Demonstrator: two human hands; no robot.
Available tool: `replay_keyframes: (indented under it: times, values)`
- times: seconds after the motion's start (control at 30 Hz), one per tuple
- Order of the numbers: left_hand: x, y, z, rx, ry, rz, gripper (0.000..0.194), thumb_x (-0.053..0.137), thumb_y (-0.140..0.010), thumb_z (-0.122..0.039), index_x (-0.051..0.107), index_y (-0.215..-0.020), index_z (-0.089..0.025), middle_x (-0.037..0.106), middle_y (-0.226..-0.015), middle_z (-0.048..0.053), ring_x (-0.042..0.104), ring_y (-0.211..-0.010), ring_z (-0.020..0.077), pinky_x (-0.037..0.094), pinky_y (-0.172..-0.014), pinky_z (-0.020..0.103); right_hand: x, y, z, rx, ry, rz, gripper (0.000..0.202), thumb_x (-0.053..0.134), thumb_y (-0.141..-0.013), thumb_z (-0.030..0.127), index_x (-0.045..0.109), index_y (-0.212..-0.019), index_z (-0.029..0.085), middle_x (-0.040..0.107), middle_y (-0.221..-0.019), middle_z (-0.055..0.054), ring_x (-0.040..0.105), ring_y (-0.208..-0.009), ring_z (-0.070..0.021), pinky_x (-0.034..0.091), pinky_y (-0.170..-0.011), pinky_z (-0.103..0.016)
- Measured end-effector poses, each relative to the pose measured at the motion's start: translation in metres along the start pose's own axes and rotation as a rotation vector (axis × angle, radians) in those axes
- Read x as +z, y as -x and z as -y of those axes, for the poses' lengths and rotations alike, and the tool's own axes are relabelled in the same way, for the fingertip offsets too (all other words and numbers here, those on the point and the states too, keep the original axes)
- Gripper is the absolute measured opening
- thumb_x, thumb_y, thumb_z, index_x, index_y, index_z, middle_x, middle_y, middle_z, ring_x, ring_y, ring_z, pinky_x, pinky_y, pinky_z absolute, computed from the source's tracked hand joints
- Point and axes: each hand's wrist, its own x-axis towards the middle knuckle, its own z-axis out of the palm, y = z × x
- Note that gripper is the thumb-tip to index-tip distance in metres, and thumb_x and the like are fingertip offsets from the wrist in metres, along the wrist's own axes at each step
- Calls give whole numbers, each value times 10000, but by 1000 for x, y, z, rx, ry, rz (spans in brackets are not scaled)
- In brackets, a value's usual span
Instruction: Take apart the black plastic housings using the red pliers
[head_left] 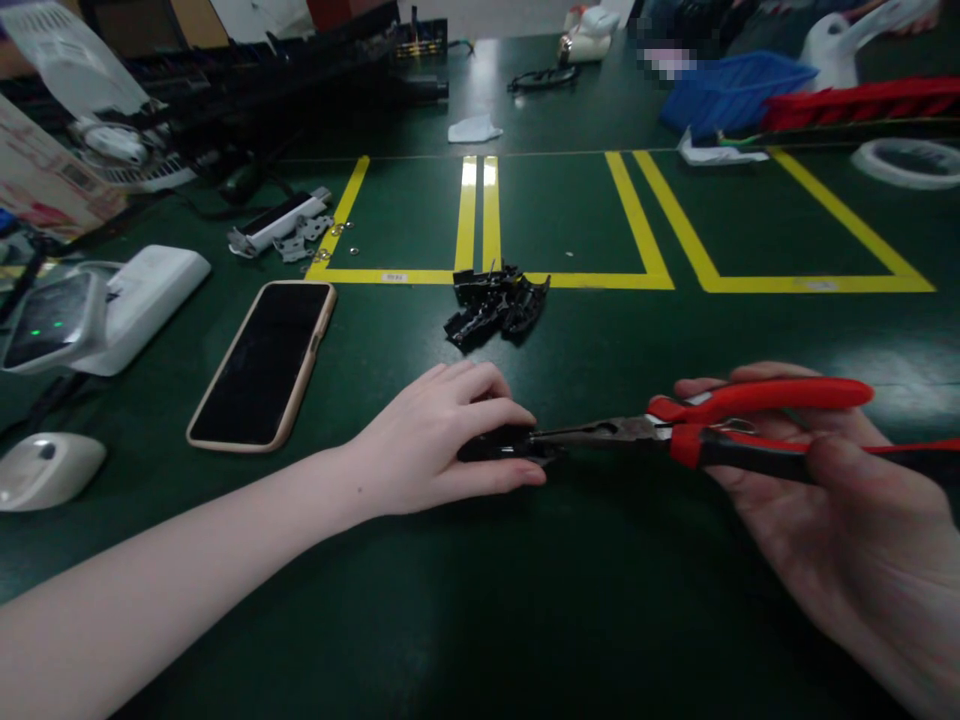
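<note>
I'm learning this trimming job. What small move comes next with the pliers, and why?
Probably squeeze the pliers: their tip already meets the black part pinned under the left hand, and the right hand holds the red handles.

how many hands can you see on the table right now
2. The left hand presses a small black part on the table; the right hand holds red pliers to it.

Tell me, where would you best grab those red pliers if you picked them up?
By the two red handles, coming from the right, as the right hand does. The pliers lie pointing left, their thin metal nose at the small black part under the left hand.
</note>
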Motion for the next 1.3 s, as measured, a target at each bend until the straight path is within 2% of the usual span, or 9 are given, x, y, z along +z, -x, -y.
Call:
replay_keyframes:
  times: [0.13, 0.3, 0.57, 0.73, 0.93, 1.13, 1.23, 1.3]
  values:
    - [-2, 2, 2, -66, -19, -18, 448, 557, -965, -448, 555, -1309, -160, 573, -1268, 102, 548, -1116, 232, 463, -925, 364, -4, -2, -1, -22, 0, -7, 492, 878, -509, 470, 717, -945, 307, 729, -1031, -27, 709, -952, -230, 626, -804, -356]
    - [-2, 2, 1, -65, -39, -24, 448, 540, -956, -349, 494, -1350, -140, 551, -1339, 113, 539, -1186, 254, 451, -993, 401, -4, 1, -1, -74, 14, 52, 475, 880, -549, 472, 701, -962, 322, 721, -1042, -19, 707, -966, -238, 620, -861, -395]
    - [1, 3, -1, -40, 37, -24, 485, 501, -941, -206, 415, -1411, -122, 511, -1424, 100, 479, -1307, 205, 396, -1124, 349, -11, 5, -7, -257, 74, 252, 488, 857, -657, 442, 654, -1082, 315, 695, -1099, -32, 708, -978, -194, 630, -810, -268]
    - [4, 3, 2, 20, -1, -6, 486, 472, -923, -147, 423, -1403, -100, 515, -1432, 113, 471, -1329, 198, 376, -1150, 341, -15, 6, -9, -356, 157, 367, 503, 821, -718, 423, 611, -1166, 332, 675, -1158, -53, 701, -1015, -221, 638, -816, -298]
    - [6, 2, 3, 48, -87, 14, 451, 453, -927, -139, 462, -1376, -93, 526, -1407, 124, 474, -1320, 212, 374, -1145, 362, -11, 10, -10, -325, 185, 452, 538, 804, -739, 433, 578, -1220, 353, 665, -1188, -62, 693, -1044, -230, 637, -829, -310]
    - [5, 3, 2, 64, -68, 2, 469, 408, -916, -88, 450, -1383, -106, 521, -1405, 119, 471, -1312, 206, 387, -1127, 370, -12, 8, -9, -323, 156, 419, 547, 800, -740, 466, 601, -1239, 362, 669, -1190, -49, 697, -1029, -213, 638, -838, -300]
    - [3, 3, 1, 73, -42, -1, 452, 399, -926, -82, 464, -1372, -110, 525, -1392, 111, 479, -1296, 197, 396, -1106, 355, -11, 8, -5, -323, 153, 353, 584, 812, -710, 498, 614, -1241, 357, 667, -1192, -66, 691, -1039, -250, 644, -839, -369]
    - [2, 3, 1, 75, -30, -2, 416, 409, -944, -99, 487, -1353, -107, 539, -1370, 107, 493, -1273, 189, 394, -1096, 342, -11, 7, -1, -337, 121, 265, 599, 818, -691, 519, 624, -1232, 350, 657, -1209, -80, 663, -1096, -290, 618, -907, -465]
